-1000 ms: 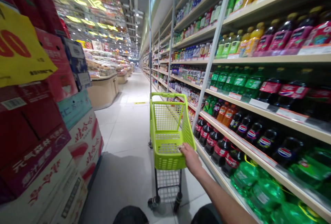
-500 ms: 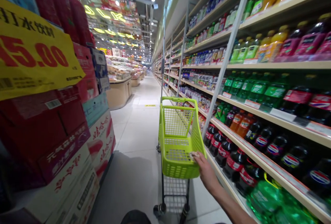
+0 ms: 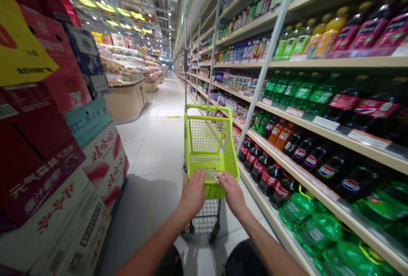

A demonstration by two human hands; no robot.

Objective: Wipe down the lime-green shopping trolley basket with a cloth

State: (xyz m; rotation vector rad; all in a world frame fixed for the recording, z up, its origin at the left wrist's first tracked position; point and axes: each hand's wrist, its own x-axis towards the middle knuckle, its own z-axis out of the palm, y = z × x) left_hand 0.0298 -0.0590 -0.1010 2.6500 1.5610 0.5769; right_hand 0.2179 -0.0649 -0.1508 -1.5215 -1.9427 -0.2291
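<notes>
A lime-green shopping cart stands in front of me, its basket on a dark wheeled frame. My left hand is closed over the left part of the basket's near rim, fingers pointing forward. Gripping the same rim farther right is my right hand, with a small crumpled whitish piece at its fingertips. What that piece is, I cannot make out. Nothing shows inside the basket through its open top.
On the right run long shelves of drink bottles, with large green bottles at the bottom. Stacked drink cartons line the left, under a yellow price sign. Ahead, a tiled aisle passes a rounded display counter.
My left hand has come into view and taken hold of the basket's near rim. My right hand stays on it. The cart sits farther left in view, and the cartons have slid leftward.
</notes>
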